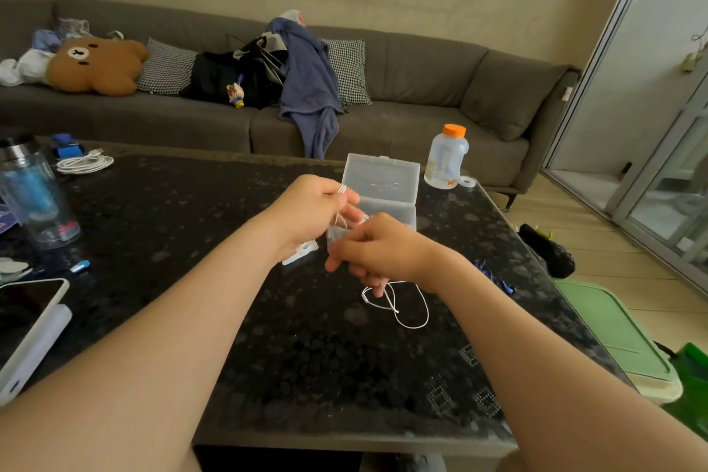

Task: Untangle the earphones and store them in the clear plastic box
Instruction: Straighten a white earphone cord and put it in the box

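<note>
Your left hand (306, 215) and right hand (383, 249) both pinch the white earphones (397, 312) near the open box (379, 176)

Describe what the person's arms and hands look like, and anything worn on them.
Both arms are bare from the frame's bottom edge to the fingertips: no sleeves show. The left hand and right hand wear no gloves, and no watch, bracelet or ring is visible on either wrist or on the fingers that show.
</note>
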Demonstrator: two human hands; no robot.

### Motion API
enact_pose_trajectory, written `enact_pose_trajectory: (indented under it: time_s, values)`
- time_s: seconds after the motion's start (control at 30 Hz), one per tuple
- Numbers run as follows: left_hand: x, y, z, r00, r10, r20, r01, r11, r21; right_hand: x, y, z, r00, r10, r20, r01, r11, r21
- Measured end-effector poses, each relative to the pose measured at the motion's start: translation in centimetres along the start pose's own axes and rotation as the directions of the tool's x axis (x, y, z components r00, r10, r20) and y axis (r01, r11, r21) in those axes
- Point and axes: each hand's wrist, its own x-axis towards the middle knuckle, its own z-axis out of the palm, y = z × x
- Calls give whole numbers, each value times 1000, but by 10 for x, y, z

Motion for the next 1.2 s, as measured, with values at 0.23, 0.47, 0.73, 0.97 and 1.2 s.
enact_pose_trajectory:
  time_s: [0.23, 0.47, 0.73, 0.97, 1.2]
  values:
    - [-6, 0, -1, 994, -61, 86, 45, 983, 178, -8, -12, -14, 935, -8, -355, 163, 898, 408]
    - [-6, 9, -4, 947, -152, 284, 178, 982, -69, 6, 4, -22, 777, 83, -624, 140, 944, 299]
    - [-5, 15, 1, 964, 16, 265, 100, 902, -419, 9, 20, -12, 912, 112, -395, -147, 987, -59]
    - [0, 4, 3, 1000, 19, 13, -18, 998, -59, 3, -2, 2, 986, 140, -90, -144, 989, -41]
    - [-2, -2, -2, 980, -111, 163, 83, 982, 169, -5, -14, -8, 959, 22, -283, 80, 935, 345]
